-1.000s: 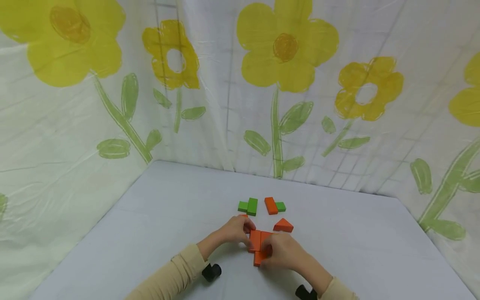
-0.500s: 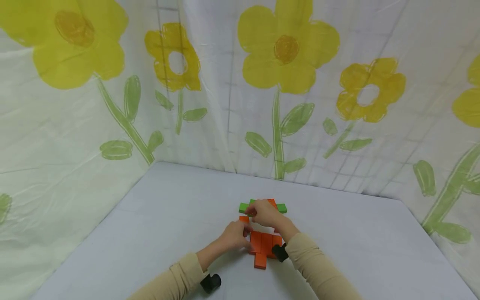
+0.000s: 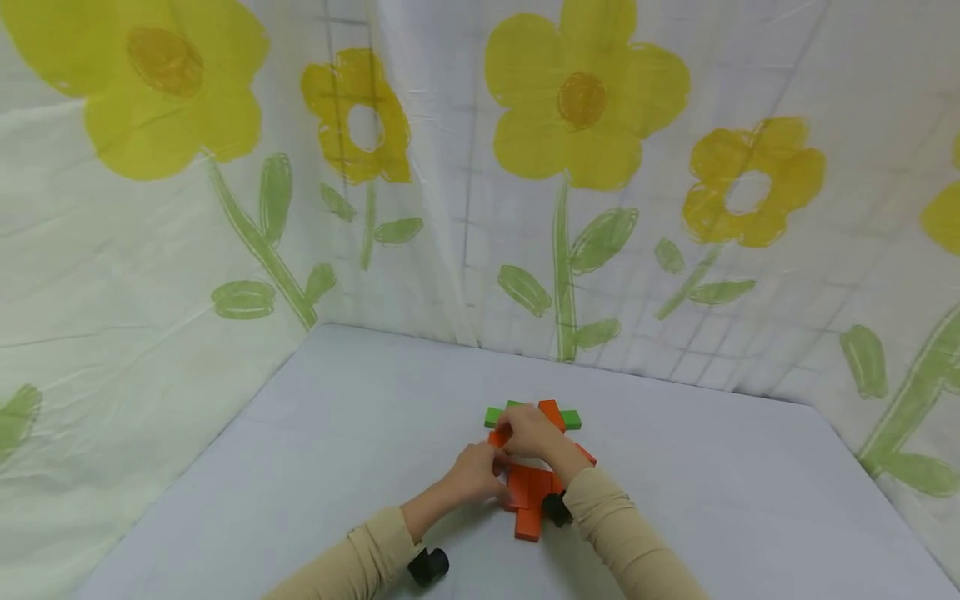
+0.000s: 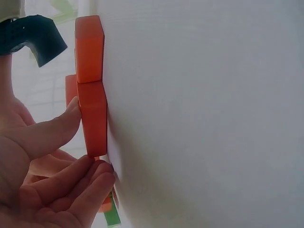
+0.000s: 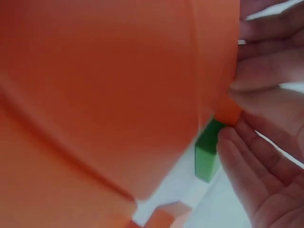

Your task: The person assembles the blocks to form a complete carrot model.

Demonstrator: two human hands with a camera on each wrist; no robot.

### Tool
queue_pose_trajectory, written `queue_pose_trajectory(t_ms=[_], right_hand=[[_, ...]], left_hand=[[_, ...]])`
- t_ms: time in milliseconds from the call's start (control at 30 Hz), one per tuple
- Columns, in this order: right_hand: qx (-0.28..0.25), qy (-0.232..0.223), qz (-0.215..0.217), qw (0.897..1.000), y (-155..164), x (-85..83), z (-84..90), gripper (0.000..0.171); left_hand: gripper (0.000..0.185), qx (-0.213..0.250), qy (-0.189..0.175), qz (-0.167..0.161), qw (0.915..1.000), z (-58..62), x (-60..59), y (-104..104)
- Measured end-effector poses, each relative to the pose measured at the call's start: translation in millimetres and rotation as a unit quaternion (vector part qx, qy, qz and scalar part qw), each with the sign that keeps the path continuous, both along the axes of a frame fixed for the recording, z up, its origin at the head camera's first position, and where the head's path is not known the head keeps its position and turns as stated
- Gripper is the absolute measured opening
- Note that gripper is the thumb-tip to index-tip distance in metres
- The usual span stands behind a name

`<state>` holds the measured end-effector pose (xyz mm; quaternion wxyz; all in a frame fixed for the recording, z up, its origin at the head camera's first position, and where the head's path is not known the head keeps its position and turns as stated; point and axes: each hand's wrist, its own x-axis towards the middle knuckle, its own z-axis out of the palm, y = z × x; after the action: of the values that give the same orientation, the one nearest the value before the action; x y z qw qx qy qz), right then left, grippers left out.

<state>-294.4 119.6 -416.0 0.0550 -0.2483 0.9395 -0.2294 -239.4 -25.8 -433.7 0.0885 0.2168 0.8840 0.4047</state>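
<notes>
The right hand (image 3: 528, 432) is seemingly pinching an orange block (image 3: 496, 437); the relaxed left hand (image 3: 472, 472), touching joined blocks (image 3: 521, 485), is risking skewing them.

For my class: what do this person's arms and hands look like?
The left sleeve and right sleeve are plain beige, wrinkled, and end short of the hands. A left black device and right black device, both stubby, show near the sleeve ends. The left hand and right hand wear no gloves.
</notes>
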Motion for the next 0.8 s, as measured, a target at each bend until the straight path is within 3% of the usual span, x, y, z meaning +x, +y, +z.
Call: queue_pose_trajectory(t_ms=[200, 400, 500, 800], right_hand=[[-0.059, 0.012, -0.033, 0.998, 23, 7.6, 19.6, 0.024], [-0.101, 0.019, -0.071, 0.992, 54, 33.5, 36.8, 0.027], [-0.103, 0.008, -0.074, 0.992, 66, 49.4, 36.0, 0.027], [-0.102, -0.029, -0.029, 0.994, 79, 91.4, 22.4, 0.027]], left_hand=[[0.035, 0.001, -0.029, 0.012, 0.9995, -2.0, -3.1, 2], [0.04, 0.001, -0.055, 0.018, 0.9984, -1.7, -4.3, 6], [0.04, -0.006, -0.056, 0.02, 0.9982, -1.1, -4.0, 7], [0.04, -0.012, -0.043, 0.009, 0.999, 2.3, -4.7, 6]])
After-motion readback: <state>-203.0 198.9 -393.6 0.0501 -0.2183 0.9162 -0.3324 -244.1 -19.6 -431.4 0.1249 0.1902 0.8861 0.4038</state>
